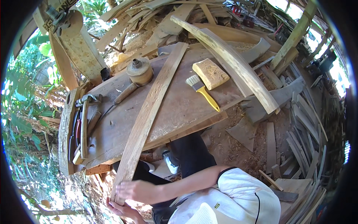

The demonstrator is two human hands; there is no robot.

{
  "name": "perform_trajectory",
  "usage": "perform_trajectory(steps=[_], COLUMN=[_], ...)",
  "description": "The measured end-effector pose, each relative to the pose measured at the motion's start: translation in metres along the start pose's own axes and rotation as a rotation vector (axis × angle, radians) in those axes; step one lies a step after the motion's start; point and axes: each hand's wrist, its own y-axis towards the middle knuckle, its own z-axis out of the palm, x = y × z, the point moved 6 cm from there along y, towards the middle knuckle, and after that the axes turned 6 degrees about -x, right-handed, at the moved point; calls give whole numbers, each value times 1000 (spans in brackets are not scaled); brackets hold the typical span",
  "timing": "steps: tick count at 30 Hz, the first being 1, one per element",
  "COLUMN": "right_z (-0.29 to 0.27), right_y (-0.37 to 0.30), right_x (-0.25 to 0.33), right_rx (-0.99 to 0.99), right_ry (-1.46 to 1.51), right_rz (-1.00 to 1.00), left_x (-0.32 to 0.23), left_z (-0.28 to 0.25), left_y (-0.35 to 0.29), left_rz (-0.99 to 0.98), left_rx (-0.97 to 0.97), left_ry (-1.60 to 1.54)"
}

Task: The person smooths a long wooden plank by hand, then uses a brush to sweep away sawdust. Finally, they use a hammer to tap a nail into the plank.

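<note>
- At far left on the counter (186, 110), a hammer (85, 127) amid other tools; hard to separate there, with handles overlapping.
- Next, at the near end of a long board (154, 99), the left hand (126, 212), closed around that end, with some fingers hidden beneath and forearm cut off by the lower edge.
- Just above, the right hand (138, 191), laid over the board near the same end; cannot tell whether gripping or merely resting.
- From both hands toward upper right, the same board, slanted across the counter. Probably stiff and moderately heavy, likely to tip if held by one end alone. Looks rough-faced, so more apt to splinter than slip.
- Best taken by both long edges, near the end and again toward the middle for balance. Underside out of sight; thickness hard to judge.
- Further right, a yellow-handled brush (205, 95) just beside a pale wood block (211, 74).
- At far right, wood strips (305, 115) fading into the dark rim, too cluttered to sort out.
</note>
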Motion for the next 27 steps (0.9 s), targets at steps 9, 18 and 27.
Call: perform_trajectory(steps=[9,18,27], right_z=[-191,-128,-93], right_y=[13,7,24], right_x=[-157,-93,-55], right_rx=[-220,-76,-59], right_ry=[-472,-125,-184], right_rz=[415,239,162], left_x=[9,-42,-67], left_z=[-12,17,36], left_y=[14,16,42], left_rz=[12,147,325], left_rx=[70,343,648], left_ry=[227,540,938])
